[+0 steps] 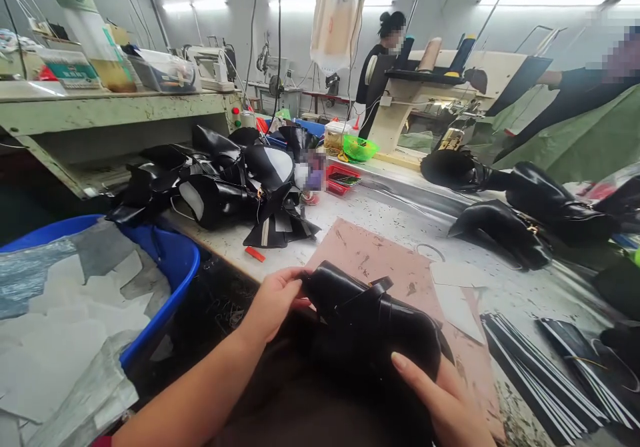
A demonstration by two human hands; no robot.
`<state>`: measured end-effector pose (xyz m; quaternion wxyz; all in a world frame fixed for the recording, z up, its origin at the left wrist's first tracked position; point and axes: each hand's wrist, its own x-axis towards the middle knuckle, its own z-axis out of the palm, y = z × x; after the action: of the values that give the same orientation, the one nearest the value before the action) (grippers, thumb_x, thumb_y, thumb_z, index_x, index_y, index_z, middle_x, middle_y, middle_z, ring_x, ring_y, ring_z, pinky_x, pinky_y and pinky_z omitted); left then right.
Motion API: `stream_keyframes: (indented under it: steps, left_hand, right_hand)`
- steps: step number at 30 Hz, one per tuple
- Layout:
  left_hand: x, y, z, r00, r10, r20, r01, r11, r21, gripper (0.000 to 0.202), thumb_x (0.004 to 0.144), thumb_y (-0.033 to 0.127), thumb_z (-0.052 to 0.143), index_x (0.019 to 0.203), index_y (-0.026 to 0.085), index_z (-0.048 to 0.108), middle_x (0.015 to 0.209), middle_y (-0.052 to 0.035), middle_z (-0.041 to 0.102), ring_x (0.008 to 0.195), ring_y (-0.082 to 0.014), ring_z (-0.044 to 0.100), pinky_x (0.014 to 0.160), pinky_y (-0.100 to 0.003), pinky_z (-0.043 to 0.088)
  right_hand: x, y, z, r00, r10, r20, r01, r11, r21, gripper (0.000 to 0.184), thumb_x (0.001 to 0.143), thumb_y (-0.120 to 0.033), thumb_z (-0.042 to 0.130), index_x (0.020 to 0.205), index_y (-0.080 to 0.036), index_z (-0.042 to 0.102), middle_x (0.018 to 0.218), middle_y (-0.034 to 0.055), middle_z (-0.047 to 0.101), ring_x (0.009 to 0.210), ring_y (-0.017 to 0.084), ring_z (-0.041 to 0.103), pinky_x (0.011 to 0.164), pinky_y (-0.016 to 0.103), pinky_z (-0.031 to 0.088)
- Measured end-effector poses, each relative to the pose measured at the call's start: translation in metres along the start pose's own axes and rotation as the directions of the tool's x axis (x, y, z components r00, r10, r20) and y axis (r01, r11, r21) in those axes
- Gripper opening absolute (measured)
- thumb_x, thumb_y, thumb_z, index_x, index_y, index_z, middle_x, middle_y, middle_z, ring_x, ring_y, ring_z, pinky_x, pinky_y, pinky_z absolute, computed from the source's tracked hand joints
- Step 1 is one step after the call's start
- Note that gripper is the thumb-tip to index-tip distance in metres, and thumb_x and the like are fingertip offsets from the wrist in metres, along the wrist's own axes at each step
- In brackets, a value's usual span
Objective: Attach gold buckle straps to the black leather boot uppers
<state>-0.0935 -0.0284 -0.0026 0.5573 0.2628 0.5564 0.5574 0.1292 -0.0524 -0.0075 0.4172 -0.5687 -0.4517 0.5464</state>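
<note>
A glossy black leather boot upper (370,320) with a strap across it lies between my hands, above the near edge of the worktable. At its left end my left hand (275,303) pinches the leather edge between thumb and fingers. My right hand (445,393) grips the other end, thumb on top and the fingers hidden behind the leather. A pinkish work mat (350,250) lies beyond the piece. To the left, several similar black leather uppers (225,180) are heaped, some showing white lining and metal buckles.
A blue tub (187,260) with white scraps stands at left. On the right lie more black uppers (540,213) and white-edged strips (540,367). A red tray (343,179) and green basket (360,147) sit farther back, near a sewing machine (405,110). Two people are beyond.
</note>
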Motion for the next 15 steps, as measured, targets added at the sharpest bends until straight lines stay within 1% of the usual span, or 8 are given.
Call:
stream_keyframes:
  steps: [2, 5, 11, 15]
  left_hand:
    - [-0.006, -0.002, 0.004, 0.998, 0.004, 0.057, -0.005, 1.0, 0.017, 0.023, 0.065, 0.018, 0.059, 0.087, 0.014, 0.068, 0.072, -0.0027, 0.07, 0.065, -0.014, 0.064, 0.057, -0.02, 0.049]
    - [-0.011, -0.002, 0.007, 0.994, 0.02, 0.105, -0.024, 0.999, 0.032, 0.027, 0.067, 0.019, 0.057, 0.091, 0.015, 0.069, 0.074, -0.0029, 0.07, 0.067, -0.015, 0.065, 0.06, -0.022, 0.05]
    - [-0.014, 0.001, 0.009, 0.992, 0.025, 0.12, -0.031, 0.999, 0.044, 0.032, 0.066, 0.018, 0.054, 0.094, 0.015, 0.069, 0.073, -0.003, 0.07, 0.066, -0.0143, 0.063, 0.06, -0.022, 0.05]
    - [-0.017, 0.002, 0.009, 0.991, 0.035, 0.132, -0.043, 0.997, 0.057, 0.032, 0.066, 0.017, 0.054, 0.094, 0.015, 0.07, 0.073, -0.0033, 0.07, 0.064, -0.0127, 0.061, 0.058, -0.02, 0.049]
  right_hand:
    - [0.0, 0.001, -0.001, 1.0, 0.002, 0.016, -0.002, 1.0, -0.002, 0.044, 0.062, -0.054, 0.069, 0.088, -0.019, 0.07, 0.093, 0.0084, 0.07, 0.088, 0.03, 0.063, 0.077, 0.036, 0.052]
    - [0.0, 0.005, -0.003, 0.999, -0.031, 0.031, 0.031, 0.999, -0.024, 0.049, 0.062, -0.057, 0.068, 0.09, -0.018, 0.07, 0.093, 0.0093, 0.07, 0.09, 0.031, 0.062, 0.079, 0.037, 0.051]
    - [0.001, 0.012, -0.005, 0.995, -0.087, 0.051, 0.091, 0.994, -0.064, 0.048, 0.066, -0.054, 0.066, 0.097, -0.017, 0.069, 0.093, 0.0101, 0.07, 0.092, 0.032, 0.062, 0.079, 0.038, 0.051]
    - [0.001, 0.013, -0.005, 0.993, -0.104, 0.062, 0.11, 0.989, -0.098, 0.044, 0.067, -0.053, 0.066, 0.093, -0.017, 0.07, 0.094, 0.0104, 0.07, 0.094, 0.032, 0.061, 0.08, 0.039, 0.051]
